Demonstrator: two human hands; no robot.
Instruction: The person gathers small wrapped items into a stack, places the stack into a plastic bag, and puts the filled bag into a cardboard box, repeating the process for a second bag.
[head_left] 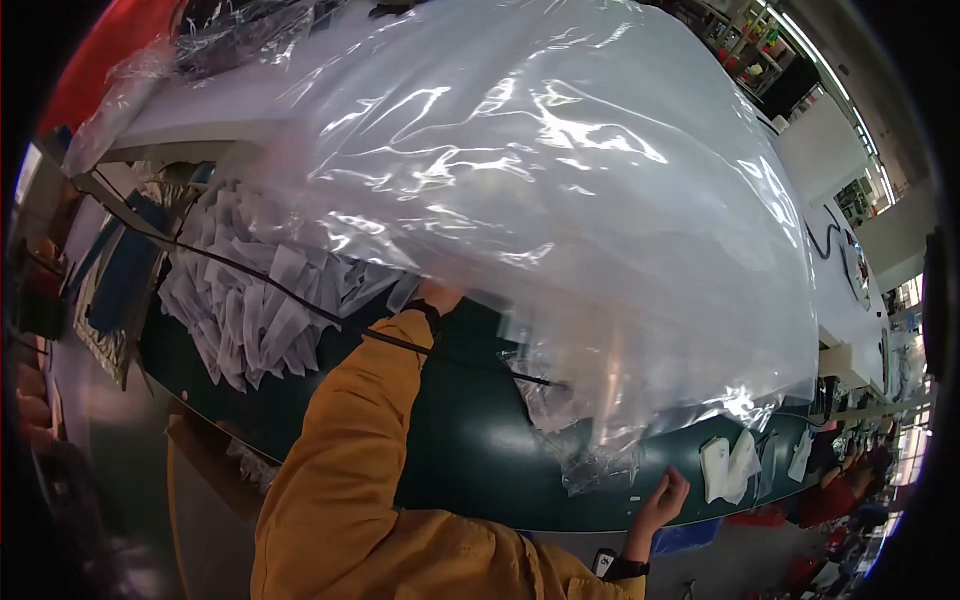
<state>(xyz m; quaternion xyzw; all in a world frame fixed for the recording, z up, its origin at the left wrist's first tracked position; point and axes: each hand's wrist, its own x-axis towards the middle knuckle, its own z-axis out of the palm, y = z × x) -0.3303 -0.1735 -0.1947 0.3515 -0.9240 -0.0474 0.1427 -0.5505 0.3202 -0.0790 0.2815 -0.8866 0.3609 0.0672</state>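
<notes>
A big clear plastic sheet (600, 230), glossy and creased, covers most of the table's far side. My left hand (442, 293) reaches in at the sheet's near edge; its fingers are hidden under the plastic, so their grip does not show. Left of that hand lies a heap of whitish translucent strips (270, 290). My right hand (664, 503) is at the table's near edge, below the hanging plastic. Its fingers are curled in, with nothing seen in them. Both sleeves are mustard yellow. A crumpled clear bag (575, 425) lies between my hands.
A black cord (300, 298) runs across the green table (455, 450), over my left forearm. White cloth pieces (728, 468) lie on the table at the right. A cardboard box (210, 465) stands below the table at the left. People are at work at the far right.
</notes>
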